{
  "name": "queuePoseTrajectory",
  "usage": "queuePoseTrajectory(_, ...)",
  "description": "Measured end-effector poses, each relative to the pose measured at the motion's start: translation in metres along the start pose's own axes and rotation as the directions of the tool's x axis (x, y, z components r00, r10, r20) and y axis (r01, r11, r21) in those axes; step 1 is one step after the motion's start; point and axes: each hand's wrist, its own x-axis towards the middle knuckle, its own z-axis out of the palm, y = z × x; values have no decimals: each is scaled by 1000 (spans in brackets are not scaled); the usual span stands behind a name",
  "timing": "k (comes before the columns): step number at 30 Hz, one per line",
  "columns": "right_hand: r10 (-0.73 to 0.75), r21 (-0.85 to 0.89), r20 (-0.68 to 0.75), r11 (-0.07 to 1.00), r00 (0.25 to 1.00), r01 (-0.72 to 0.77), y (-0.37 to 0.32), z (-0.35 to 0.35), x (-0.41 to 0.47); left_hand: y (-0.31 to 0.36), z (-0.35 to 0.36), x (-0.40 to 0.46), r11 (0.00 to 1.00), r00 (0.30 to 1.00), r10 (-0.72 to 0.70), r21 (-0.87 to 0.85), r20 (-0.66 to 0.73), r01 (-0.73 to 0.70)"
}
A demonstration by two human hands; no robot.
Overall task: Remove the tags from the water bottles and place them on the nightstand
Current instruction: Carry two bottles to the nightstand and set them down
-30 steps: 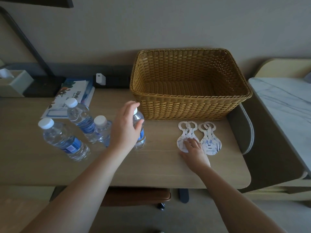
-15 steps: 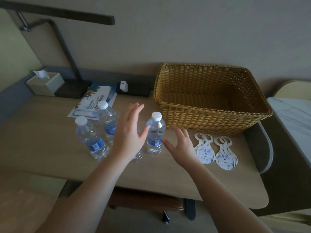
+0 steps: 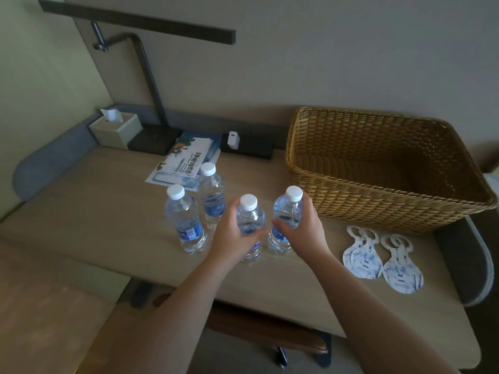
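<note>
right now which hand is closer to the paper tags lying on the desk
Right. The right hand grips a bottle just left of the tags, apart from them. The left hand grips the next bottle farther left.

Four water bottles (image 3: 186, 220) — four tags (image 3: 361, 259) — one basket (image 3: 383, 211), one tissue box (image 3: 116, 130).
</note>
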Motion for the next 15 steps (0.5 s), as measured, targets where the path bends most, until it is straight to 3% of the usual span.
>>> queuePoseTrajectory(9,44,-28,-82,999,996,-46,-1,8,-27,-3,-7,-2,990,995,98,100,22,-100)
queuePoseTrajectory(15,99,21,-222,995,970,-97,-8,15,-70,-9,-12,-20,972,982,177,147,68,-185)
